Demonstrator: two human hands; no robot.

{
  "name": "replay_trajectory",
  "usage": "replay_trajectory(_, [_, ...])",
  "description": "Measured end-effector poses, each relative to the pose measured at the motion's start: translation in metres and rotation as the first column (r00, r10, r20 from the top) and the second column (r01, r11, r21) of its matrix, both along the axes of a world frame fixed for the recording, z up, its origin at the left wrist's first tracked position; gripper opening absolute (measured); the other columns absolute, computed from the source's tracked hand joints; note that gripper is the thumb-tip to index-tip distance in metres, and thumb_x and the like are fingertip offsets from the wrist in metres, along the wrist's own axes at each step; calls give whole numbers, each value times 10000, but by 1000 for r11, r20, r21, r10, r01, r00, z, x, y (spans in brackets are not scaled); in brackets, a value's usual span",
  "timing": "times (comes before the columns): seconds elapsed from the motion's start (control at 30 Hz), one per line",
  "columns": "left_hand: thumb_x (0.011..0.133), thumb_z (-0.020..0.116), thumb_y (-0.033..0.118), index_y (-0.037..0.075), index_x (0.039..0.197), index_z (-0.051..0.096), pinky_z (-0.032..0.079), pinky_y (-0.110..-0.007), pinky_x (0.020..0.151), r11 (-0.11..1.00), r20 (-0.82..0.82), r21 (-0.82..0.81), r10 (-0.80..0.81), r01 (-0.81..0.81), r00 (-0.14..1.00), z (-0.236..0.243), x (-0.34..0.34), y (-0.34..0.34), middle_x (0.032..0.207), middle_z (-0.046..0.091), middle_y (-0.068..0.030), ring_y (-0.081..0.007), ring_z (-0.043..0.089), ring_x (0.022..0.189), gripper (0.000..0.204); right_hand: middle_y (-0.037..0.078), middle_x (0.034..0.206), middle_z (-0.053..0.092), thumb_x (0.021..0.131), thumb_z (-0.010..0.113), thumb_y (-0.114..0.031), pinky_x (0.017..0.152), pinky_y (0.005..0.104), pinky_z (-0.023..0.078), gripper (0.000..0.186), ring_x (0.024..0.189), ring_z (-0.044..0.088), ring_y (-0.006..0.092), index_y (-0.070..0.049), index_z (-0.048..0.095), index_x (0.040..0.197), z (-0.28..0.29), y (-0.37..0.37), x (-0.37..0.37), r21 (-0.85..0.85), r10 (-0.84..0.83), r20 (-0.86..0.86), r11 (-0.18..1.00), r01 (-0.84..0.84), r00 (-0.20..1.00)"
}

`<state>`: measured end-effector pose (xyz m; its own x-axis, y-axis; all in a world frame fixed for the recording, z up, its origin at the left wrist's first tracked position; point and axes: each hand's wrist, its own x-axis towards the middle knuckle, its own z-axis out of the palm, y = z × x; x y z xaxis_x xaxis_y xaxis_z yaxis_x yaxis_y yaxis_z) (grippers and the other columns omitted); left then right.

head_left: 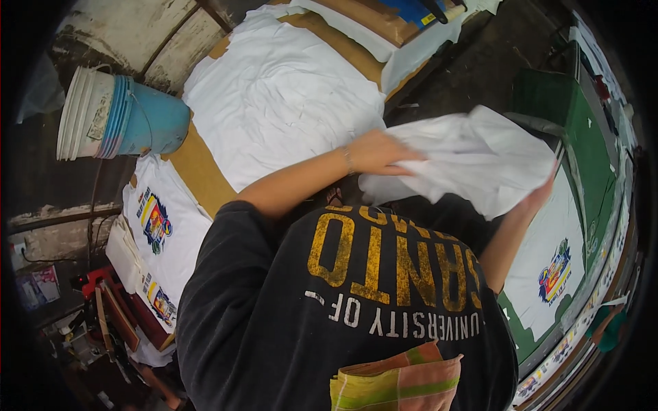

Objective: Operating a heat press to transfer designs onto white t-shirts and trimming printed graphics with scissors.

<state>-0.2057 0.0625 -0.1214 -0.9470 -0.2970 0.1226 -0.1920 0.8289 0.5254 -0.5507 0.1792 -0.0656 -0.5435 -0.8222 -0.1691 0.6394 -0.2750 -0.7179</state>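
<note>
Green table (595,147) and stacked buckets (152,120) flank hands (379,153) holding white cloth (476,156).

Left hand (384,152), thin bracelet (349,160) at wrist, and right hand (543,196) grip limp white fabric piece (476,154) (partly motion-blurred) spread between them. Broad heap of crumpled white cloth (281,96) on brown cardboard (199,175). Stacked white and blue plastic buckets (154,120) beside heap. White cloth with multicoloured print (543,243) on green surface (598,145), right.
</note>
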Motion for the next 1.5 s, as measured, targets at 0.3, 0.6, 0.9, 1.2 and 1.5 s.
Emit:
replay_trajectory(0.3, [929,448,302,130,1189,574,462,-368,828,868,311,438,99,-235,945,-82,108,45,1081,638,-118,-257,597,1009,336,194,1174,563,953,365,-414,968,466,413,511,1094,532,333,23,514,1171,-19,58,-75,-93,103,-51,990,-107,993])
replay_trajectory(0.6, [962,343,460,-20,1206,539,351,-364,1011,729,174,223,623,-647,762,51,157,-141,1233,553,-196,-299,512,1144,573,127,1163,586,970,449,-292,952,400,436,359,1068,567,259,-12,514,1186,-26,46,35,13,46,-26,999,-46,999])
replay_trajectory(0.9, [794,710,334,77,849,565,465,-269,617,761,-265,596,486,-255,833,54,-10,-36,792,585,-38,-145,559,684,300,67,1140,590,972,429,-407,955,317,400,441,1049,555,192,-34,517,1189,-2,9,148,118,-7,42,993,2,999])
replay_trajectory(1.2, [982,403,228,52,1119,509,453,-316,881,-176,172,982,678,-69,715,-21,-59,10,1047,553,-57,-169,552,940,247,90,1119,590,982,409,-368,929,332,416,400,1036,559,204,-20,524,1144,-25,30,157,136,-118,-123,981,135,985])
replay_trajectory(1.5, [979,396,250,-72,1255,447,321,-362,1045,354,-169,289,933,-889,317,-7,211,-186,1270,481,-242,-304,446,1211,427,109,1143,575,981,393,-359,951,372,417,407,1085,544,230,-21,486,1187,24,68,125,47,-205,61,978,202,977])
